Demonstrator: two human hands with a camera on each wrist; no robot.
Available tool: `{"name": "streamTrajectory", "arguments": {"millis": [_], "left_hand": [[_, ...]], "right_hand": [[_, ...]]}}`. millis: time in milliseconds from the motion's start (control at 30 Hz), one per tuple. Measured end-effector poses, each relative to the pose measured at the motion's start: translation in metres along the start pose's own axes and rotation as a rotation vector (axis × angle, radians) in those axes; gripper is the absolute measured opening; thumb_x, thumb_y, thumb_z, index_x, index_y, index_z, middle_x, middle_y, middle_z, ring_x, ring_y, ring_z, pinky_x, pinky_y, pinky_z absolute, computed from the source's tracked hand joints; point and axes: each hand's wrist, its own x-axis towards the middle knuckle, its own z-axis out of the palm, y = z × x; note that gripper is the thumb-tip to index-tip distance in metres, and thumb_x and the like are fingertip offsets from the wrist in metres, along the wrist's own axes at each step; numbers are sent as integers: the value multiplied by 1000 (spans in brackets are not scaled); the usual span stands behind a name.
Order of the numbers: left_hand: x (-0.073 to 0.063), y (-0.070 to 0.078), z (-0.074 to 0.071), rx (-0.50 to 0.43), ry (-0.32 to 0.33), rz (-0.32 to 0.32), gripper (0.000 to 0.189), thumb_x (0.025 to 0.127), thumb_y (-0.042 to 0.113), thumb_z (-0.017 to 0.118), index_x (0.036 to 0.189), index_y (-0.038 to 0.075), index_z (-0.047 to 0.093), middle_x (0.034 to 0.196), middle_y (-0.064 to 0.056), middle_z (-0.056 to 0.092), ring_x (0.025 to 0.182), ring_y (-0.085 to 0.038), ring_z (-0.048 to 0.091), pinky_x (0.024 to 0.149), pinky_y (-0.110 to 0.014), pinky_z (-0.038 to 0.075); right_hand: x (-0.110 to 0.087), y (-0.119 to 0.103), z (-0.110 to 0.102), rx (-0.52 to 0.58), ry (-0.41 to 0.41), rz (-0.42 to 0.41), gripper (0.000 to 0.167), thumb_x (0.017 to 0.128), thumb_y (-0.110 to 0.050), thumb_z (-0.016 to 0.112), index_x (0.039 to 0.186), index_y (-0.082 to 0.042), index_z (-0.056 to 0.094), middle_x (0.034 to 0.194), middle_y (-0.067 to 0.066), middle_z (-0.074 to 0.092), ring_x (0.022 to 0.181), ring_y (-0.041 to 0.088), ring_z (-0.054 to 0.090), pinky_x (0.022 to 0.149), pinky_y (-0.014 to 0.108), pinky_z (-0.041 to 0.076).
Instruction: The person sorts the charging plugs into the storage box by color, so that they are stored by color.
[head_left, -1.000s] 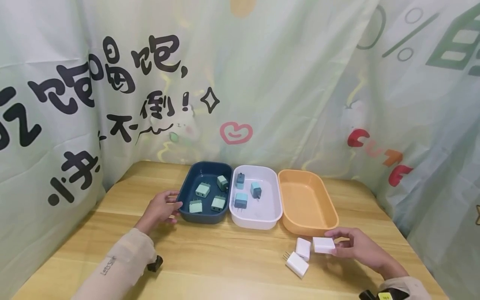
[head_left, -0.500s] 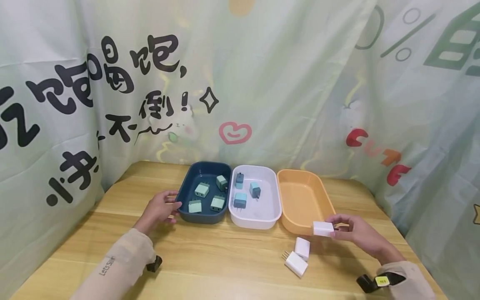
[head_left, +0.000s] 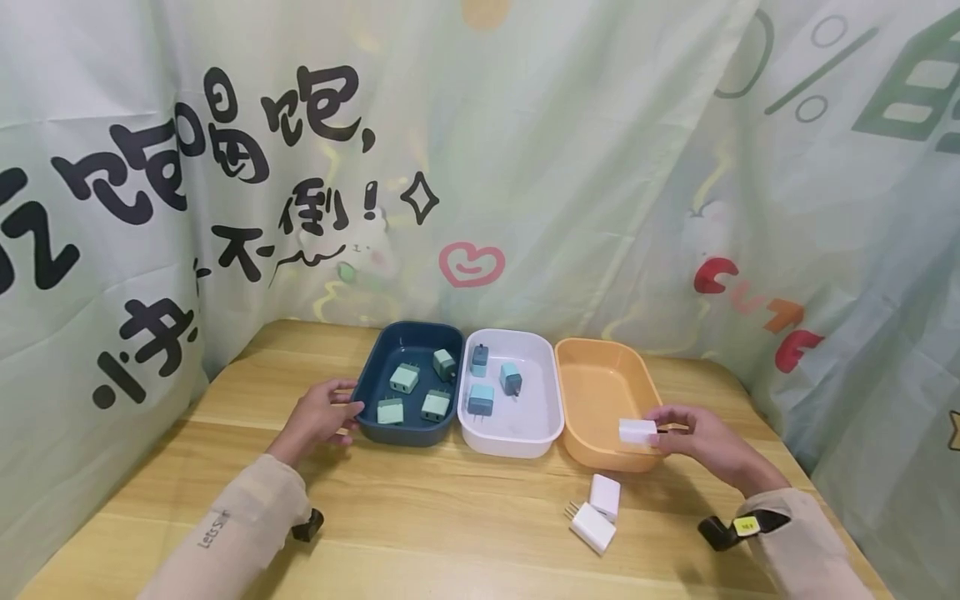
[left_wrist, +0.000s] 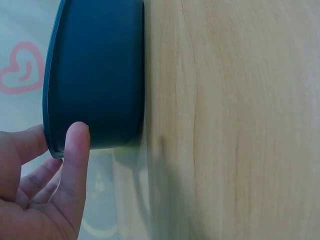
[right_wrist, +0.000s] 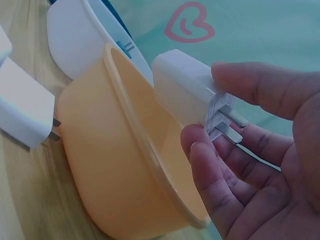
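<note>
My left hand [head_left: 318, 415] is at the left side of a navy tray [head_left: 408, 435], thumb and fingers spread and resting lightly on its rim and outer wall. Several pale green charger plugs [head_left: 405, 379] lie in that tray. With thumb and fingertips, my right hand [head_left: 701, 442] pinches a white charger plug [right_wrist: 185, 85] over the front right of the orange tray [head_left: 600, 392]. Its two metal prongs [right_wrist: 230, 125] point back toward the palm in the right wrist view. Two more white charger plugs [head_left: 592, 527] lie together on the table in front of the orange tray.
A white tray [head_left: 543, 367] stands between the navy and orange trays, with three blue charger plugs [head_left: 482, 400] inside. All three trays stand side by side on the wooden table [head_left: 420, 517]. A printed curtain [head_left: 525, 167] hangs behind the table.
My right hand has carried the white charger plug up from the table beside the other two, back and slightly left over the orange tray. My left hand has stayed at the navy tray.
</note>
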Motion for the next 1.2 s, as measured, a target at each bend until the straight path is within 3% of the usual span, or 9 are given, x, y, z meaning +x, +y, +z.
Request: {"name": "streamTrajectory", "arguments": {"millis": [233,433,700,1200], "left_hand": [[1,2,0,5,2,4,48,96,6,59,142,5,43,133,-26,49,82,-26,63,59,-36,58],[0,2,-1,5,3,-7,49,97,6,59,142,5,42,133,-25,49,82,-27,63,60,-36,58],[1,2,0,1,3,6,49,96,6,59,142,4,42,133,-26,48,81,-27,63,59,-36,58],[0,0,0,-12,7,-3,49,96,6,60,142,5,43,133,-26,49,79,-25,63,59,-36,58]], "right_hand": [[16,0,3,12,13,24,42,88,-14,71,119,8,55,111,17,57,86,18,62,66,33,54],[33,1,6,41,15,43,44,87,-14,72,120,9,54,112,17,57,92,17,60,76,30,55],[53,2,6,40,27,60,46,87,-17,74,120,9,54,114,18,58,96,20,58,80,32,54],[88,16,10,157,35,24,40,86,-6,72,116,10,52,112,16,55,94,16,58,84,28,53]]}}
